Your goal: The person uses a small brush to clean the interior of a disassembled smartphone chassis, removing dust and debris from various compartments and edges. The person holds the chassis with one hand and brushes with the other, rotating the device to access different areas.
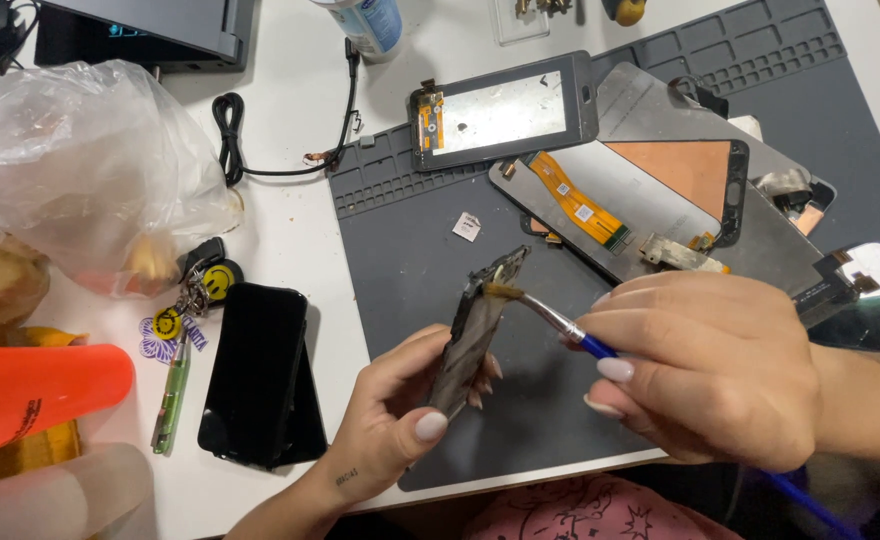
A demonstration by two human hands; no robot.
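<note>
Hands: our left hand grips a dark stripped phone frame edge-up | our right hand pinches a blue-handled small brush, bristles touching the frame's top | both above the grey silicone repair mat, near worktop edge.

On the work mat at centre: phone frame in left hand, brush touching its top edge from right hand at three o'clock. At twelve, screen panels. Off the mat at nine, phone; keyring behind it; plastic bag at ten.
</note>
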